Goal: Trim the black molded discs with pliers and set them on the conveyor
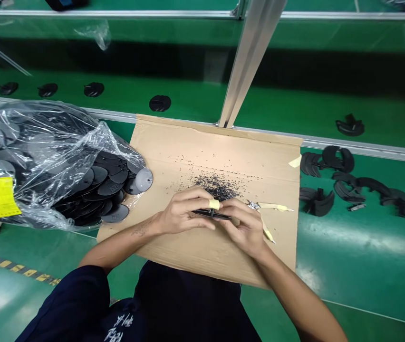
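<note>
Over the cardboard sheet (pixel 174 142), my left hand (pixel 186 211) and my right hand (pixel 245 225) are both closed on one thin black plastic disc (pixel 212 214), seen nearly edge-on. Yellow tape wraps a fingertip of my left hand. Some fingertips are hidden behind the disc. Just beyond the hands lies a pile of tiny black plastic bits (pixel 220 185), scattered loosely around its edges. Beside my right hand, a pair of cutting pliers (pixel 274 206) with yellow-wrapped handles rests spread apart on the cardboard.
At left, a clear plastic bag (pixel 45 137) with a yellow label spills black discs (pixel 111 187). Curved black parts (pixel 345 185) lie in a group on the green table at right. A metal post (pixel 248 61) rises behind the cardboard. Beyond the rail sit several single discs (pixel 160 103).
</note>
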`<state>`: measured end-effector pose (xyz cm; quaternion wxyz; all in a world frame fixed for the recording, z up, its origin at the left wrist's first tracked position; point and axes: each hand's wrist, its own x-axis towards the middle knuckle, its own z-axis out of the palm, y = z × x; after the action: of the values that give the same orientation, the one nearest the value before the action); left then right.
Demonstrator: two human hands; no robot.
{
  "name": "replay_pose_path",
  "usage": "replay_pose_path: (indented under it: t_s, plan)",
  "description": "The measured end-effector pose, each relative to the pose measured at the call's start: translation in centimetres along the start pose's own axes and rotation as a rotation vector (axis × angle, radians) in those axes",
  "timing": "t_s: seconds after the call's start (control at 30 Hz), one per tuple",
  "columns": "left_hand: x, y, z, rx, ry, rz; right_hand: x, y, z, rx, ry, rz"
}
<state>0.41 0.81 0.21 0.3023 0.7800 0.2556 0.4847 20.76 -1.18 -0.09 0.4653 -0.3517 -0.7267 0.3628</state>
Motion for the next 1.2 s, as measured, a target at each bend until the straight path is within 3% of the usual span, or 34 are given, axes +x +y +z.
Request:
replay_pose_path:
  t_s: [0.1, 0.2, 0.4, 0.57, 0.8, 1.0, 1.2]
  plan:
    - [0.0, 0.1, -0.1, -0.13, -0.028, -0.071, 0.2, 0.1, -0.1, 0.078, 0.022, 0.016]
    - [0.2, 0.3, -0.3, -0.345, -0.061, -0.233, 0.5, -0.1, -0.2, 0.173, 0.019, 0.077]
    - [0.4, 0.2, -0.6, -0.485, -0.079, -0.389, 0.9, -0.4, -0.2, 0.292, -0.096, 0.167]
    - [0.1, 0.1, -0.5, -0.46, -0.073, -0.381, 0.7, -0.2, -0.4, 0.352, -0.055, 0.176]
    - [0.5, 0.7, -1.1, -0.302, -0.193, -0.268, 0.9, 0.4, -1.0, 0.432, -0.205, 0.192]
    - [0.6, 1.0, -0.9, -0.278, -0.157, -0.235, 0.3, 0.4, -0.4, 0.19, 0.014, -0.031]
    - [0.0, 0.4, -0.4, -0.361, -0.095, -0.314, -0.2, 0.1, 0.0, -0.13, 0.212, -0.181]
